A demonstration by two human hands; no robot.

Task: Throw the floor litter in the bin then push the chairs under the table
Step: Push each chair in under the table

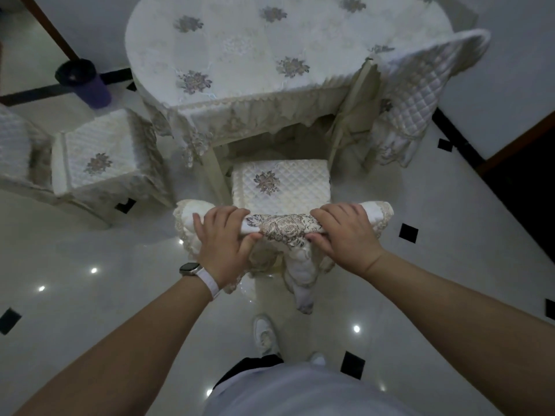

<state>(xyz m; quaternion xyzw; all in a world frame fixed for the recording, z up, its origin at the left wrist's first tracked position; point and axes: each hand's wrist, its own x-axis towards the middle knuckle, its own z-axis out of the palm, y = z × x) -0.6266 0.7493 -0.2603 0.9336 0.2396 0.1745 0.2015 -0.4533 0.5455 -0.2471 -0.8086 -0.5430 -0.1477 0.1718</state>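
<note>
Holding: left hand (223, 235) and right hand (345, 235) both curl over the chair's (280, 181) top rail, fingers forward, thumbs behind.
Chair: seat front just beneath the table's (255, 106) near edge.
Handling: frame probably rigid and fairly heavy; quilted cover (282, 226) is soft and may slip; glossy floor (105, 295) should let the legs slide.
Writing: none readable.

Table leg (216, 175) just left of chair (280, 184); right side open.
</note>
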